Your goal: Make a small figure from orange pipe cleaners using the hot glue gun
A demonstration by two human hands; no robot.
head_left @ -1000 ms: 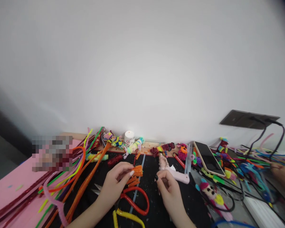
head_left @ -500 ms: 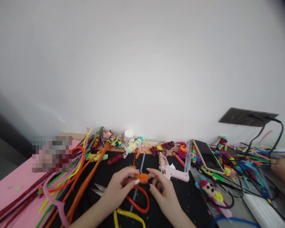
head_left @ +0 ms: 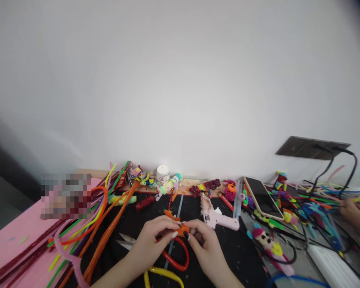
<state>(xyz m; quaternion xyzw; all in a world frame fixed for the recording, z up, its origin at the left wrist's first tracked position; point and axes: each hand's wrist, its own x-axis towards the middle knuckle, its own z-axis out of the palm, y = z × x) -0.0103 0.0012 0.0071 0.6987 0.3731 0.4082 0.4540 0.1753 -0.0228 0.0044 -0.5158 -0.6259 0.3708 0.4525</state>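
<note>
Fingers, left hand [head_left: 157,236]: thumb and forefinger pinching the near-left side of a small orange piece [head_left: 184,230]; the other fingers curl behind. Fingers, right hand [head_left: 204,240]: thumb and forefinger closed on its right end, the tips of both hands almost meeting.

Orange piece: one, held between the two hands, above the black mat [head_left: 238,256], mostly covered by fingertips. From where I stand it looks fuzzy, like short craft stems. Handling, in my judgement: very light; soft outside, probably springy if there is wire within; not slippery, hardly fragile, though a hard squeeze could bend or flatten it. Best hold: a light pinch at each end, middle left free; any cut wire tips could prick.

Second orange piece [head_left: 171,215]: just beyond the left fingers.

Scissors [head_left: 186,256]: one pair, red and yellow handles, lying beneath and in front of the hands, blades partly showing past the left wrist.

Glue gun [head_left: 223,222]: pale pink, on its side, just beyond the right hand.

Orange stems [head_left: 103,244]: long bundle, left of the left forearm.

Paper cup [head_left: 163,175]: white, at the back, near the wall.
</note>
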